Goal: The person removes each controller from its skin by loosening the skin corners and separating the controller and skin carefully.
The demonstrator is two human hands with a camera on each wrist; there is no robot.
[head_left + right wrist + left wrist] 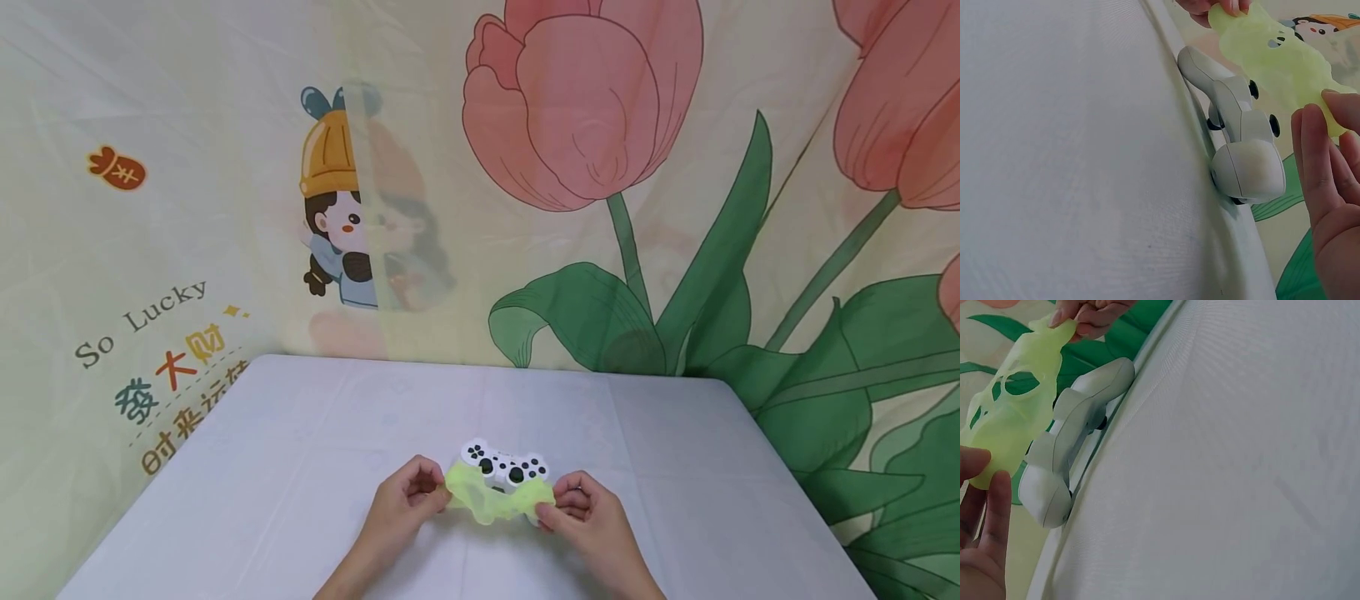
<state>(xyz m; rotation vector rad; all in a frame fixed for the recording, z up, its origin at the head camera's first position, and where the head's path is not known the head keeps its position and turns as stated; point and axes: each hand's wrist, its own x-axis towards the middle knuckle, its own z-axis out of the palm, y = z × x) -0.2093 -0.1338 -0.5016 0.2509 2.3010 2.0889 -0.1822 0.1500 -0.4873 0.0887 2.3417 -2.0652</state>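
Observation:
A thin, translucent yellow-green silicone controller cover [487, 498] is stretched between both hands. My left hand [408, 500] pinches its left end between thumb and fingers, and my right hand [588, 512] pinches the opposite end. Cut-out holes show in the cover [1019, 394] in the left wrist view. Behind and below it, a white game controller [501, 458] with black sticks and buttons lies face up on the table. In the head view the cover hides the controller's near grips. From the right wrist, the controller [1247, 169] appears side-on, apart from the fingers.
A white cloth covers the table [337, 417]. Beyond its far edge hangs a printed curtain [435, 167] with tulips, a cartoon child and lettering.

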